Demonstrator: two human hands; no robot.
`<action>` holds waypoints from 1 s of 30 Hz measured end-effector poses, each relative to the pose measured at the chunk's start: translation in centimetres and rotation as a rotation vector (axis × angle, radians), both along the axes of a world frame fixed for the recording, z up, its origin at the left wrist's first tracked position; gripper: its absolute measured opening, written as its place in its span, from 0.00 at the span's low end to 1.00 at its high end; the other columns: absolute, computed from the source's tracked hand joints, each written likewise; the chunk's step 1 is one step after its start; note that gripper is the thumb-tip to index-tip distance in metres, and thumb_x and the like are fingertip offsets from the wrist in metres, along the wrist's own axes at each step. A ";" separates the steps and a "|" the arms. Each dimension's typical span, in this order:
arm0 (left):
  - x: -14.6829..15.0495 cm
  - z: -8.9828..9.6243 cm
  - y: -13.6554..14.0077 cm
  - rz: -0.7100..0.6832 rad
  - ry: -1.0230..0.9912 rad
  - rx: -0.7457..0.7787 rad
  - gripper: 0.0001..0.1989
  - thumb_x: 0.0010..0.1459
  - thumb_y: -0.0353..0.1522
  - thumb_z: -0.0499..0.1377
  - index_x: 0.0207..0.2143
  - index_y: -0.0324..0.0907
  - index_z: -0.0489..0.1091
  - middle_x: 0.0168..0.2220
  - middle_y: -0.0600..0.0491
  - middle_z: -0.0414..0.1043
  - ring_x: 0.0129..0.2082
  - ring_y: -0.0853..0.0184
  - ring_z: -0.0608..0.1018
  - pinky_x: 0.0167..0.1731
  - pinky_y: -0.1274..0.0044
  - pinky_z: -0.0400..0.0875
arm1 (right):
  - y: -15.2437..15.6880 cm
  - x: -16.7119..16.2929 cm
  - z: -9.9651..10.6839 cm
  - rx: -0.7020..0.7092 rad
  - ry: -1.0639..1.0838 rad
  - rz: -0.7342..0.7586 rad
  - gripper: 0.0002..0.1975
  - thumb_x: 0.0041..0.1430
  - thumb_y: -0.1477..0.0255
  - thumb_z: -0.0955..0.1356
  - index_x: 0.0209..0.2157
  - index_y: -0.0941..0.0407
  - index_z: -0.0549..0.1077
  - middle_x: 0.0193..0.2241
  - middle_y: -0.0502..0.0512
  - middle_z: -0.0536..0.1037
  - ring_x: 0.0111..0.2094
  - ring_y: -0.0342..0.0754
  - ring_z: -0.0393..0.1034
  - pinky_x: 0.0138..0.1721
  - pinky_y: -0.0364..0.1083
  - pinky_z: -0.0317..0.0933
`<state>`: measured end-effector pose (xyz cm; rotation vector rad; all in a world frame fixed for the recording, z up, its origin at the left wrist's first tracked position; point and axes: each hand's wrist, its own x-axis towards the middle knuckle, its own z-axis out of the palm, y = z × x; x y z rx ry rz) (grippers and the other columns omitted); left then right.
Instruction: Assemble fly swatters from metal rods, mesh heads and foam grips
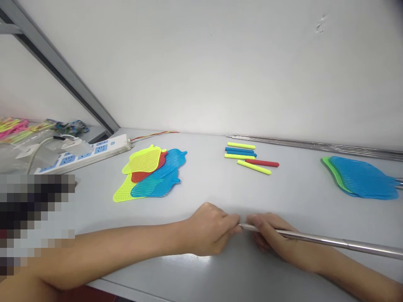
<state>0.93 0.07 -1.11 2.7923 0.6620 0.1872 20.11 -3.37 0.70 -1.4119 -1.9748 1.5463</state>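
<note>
Your left hand (211,230) and right hand (271,233) pinch the stepped silver metal tube (330,241) near its thin end, good hold, likely light, stiff, slick.

Left of you: white power strip (94,153) with blue sockets, lying slantwise on the grey desk (201,178); white plug (76,147) seated in it. Red and yellow wires (154,134) run from its far end towards the wall (201,75). Your far left: clear plastic (12,157), pink and yellow items (15,128), blurred. Above: slanted grey metal frame (63,63). Wall marked, upper right: chipped patch (320,24).
</note>
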 end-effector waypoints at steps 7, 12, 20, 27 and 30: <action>0.2 0.3 0.2 0.060 0.015 -0.048 0.13 0.59 0.34 0.39 0.25 0.41 0.55 0.16 0.58 0.62 0.14 0.74 0.64 0.17 0.82 0.54 | 0.6 0.3 -0.5 -0.054 -0.001 -0.059 0.24 0.59 0.59 0.51 0.18 0.57 0.60 0.18 0.48 0.63 0.24 0.42 0.57 0.28 0.41 0.53; 0.3 0.4 0.2 0.075 0.032 -0.059 0.14 0.60 0.35 0.38 0.25 0.41 0.55 0.16 0.58 0.62 0.14 0.74 0.63 0.17 0.82 0.55 | 1.0 0.5 -1.6 -0.098 0.110 -0.086 0.24 0.59 0.59 0.51 0.17 0.58 0.60 0.15 0.47 0.63 0.19 0.39 0.56 0.22 0.40 0.52; 0.5 0.9 0.2 0.111 0.025 -0.111 0.15 0.60 0.35 0.36 0.25 0.41 0.55 0.16 0.59 0.60 0.15 0.75 0.62 0.17 0.82 0.55 | 1.5 0.6 -2.1 -0.129 0.317 -0.140 0.23 0.58 0.61 0.54 0.17 0.59 0.62 0.13 0.49 0.63 0.16 0.40 0.57 0.17 0.39 0.52; 0.6 1.1 0.2 0.160 -0.049 -0.211 0.15 0.61 0.35 0.36 0.26 0.41 0.55 0.19 0.59 0.61 0.17 0.75 0.63 0.19 0.83 0.55 | 2.1 0.5 -2.0 -0.205 0.429 -0.190 0.22 0.58 0.62 0.55 0.16 0.59 0.61 0.13 0.50 0.64 0.15 0.41 0.59 0.16 0.40 0.53; 0.5 1.3 0.1 0.160 -0.090 -0.270 0.14 0.61 0.35 0.36 0.29 0.41 0.56 0.22 0.59 0.62 0.19 0.74 0.64 0.21 0.83 0.57 | 2.2 0.5 -1.9 -0.231 0.472 -0.209 0.22 0.58 0.62 0.55 0.15 0.59 0.61 0.13 0.50 0.64 0.16 0.41 0.60 0.16 0.40 0.53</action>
